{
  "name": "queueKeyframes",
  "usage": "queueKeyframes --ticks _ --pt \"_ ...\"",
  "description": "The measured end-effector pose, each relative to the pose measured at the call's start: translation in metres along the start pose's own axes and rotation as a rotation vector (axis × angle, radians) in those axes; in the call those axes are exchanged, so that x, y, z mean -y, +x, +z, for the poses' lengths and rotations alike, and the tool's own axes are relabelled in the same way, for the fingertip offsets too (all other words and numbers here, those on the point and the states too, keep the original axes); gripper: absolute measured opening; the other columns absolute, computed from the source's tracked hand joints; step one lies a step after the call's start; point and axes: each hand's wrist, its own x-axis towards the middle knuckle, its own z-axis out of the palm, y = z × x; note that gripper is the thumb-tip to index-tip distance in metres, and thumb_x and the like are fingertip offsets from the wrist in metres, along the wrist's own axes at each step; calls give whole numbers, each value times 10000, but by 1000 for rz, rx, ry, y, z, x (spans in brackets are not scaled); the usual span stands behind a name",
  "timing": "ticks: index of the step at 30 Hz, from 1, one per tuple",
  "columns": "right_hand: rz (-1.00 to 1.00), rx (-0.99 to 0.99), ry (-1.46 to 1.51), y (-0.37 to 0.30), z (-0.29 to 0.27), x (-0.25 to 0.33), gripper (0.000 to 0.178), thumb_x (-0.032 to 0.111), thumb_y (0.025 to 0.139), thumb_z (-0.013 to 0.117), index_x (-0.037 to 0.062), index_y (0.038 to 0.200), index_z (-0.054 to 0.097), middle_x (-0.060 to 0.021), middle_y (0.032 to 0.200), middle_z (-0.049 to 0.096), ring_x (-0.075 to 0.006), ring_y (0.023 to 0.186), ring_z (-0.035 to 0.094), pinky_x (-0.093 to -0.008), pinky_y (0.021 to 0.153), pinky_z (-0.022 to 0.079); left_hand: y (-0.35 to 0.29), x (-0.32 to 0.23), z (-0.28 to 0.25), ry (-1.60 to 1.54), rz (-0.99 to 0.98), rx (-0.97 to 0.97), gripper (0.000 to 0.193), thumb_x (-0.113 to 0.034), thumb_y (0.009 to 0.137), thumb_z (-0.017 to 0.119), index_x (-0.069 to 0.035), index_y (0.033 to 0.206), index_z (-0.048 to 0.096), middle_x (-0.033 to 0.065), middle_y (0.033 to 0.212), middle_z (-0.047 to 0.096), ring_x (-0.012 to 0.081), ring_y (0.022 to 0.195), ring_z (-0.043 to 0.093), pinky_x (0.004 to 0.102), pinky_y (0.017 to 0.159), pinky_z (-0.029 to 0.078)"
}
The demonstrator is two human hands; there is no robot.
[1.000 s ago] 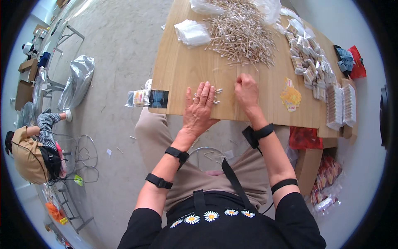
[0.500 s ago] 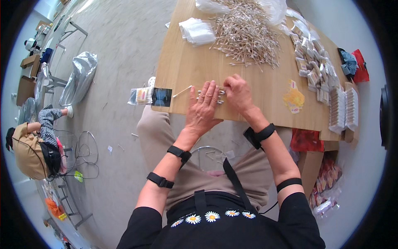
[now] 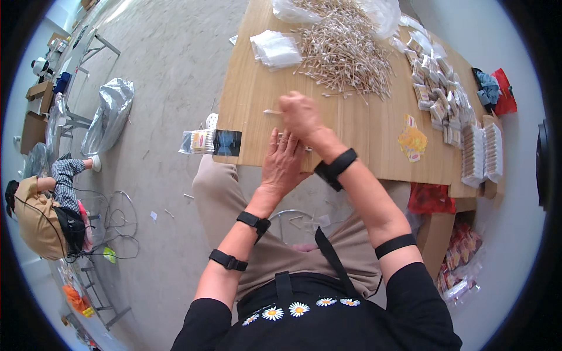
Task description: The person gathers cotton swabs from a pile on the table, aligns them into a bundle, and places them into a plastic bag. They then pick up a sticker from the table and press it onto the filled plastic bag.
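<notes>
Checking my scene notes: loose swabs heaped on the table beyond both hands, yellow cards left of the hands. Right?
Wrong side: the head view shows the yellow cards right of the left hand and the right hand. The loose swabs are heaped beyond both, as noted.

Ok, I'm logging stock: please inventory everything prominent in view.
Wooden table: one, tan, centre
Wooden cotton swabs: uncountable, tan and white, heaped far side
Flat plastic bags: one stack, whitish, left of swabs
Filled clear packets: dozens, whitish, right
Flat printed cards: several, yellow, right of centre
Crinkled sack: one, silver, left
Co-worker: one, tan-topped, far left
Bare left hand: one, black-banded, flat near table edge
Bare right hand: one, black-banded, bunched beyond left
</notes>
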Motion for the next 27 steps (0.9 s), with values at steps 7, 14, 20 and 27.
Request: queueKeyframes --ticks 7,14,20,27 --pt "266 -179 -125 -35 -63 -67 74 65 817 639 69 884 671 -156 971 663 -375 892 679 -464 787 552 2 -1 -7 3 38 -127 1210 -520 585 866 -33 1551 326 130 1607 329 278 1520 269 528 1246 168" --pt "370 -126 -208 -35 -65 -77 59 92 835 662 64 887 672 -152 983 653 -359 901 679 -450 787 556 2 -2 -7 -13 29 -120 1171 -491 594 855 -36 1544 342 126 1610 332 269 1520 273 538 1247 170" --pt "235 -81 -201 -37 -59 -58 65 104 840 672 44 864 665 -155 961 634 -360 877 675 -467 773 554 1 -2 -8 -14 27 -129 1177 -490 593 854 -35 1547 336 125 1617 323 270 1522 270 546 1242 168" --pt "187 -50 -125 -44 -59 -43 65 82 812 678 39 856 660 -168 948 624 -372 872 671 -479 778 547 2 -3 -9 -21 25 -136 1181 -488 584 863 -39 1545 343 119 1619 323 260 1523 269 544 1243 163"
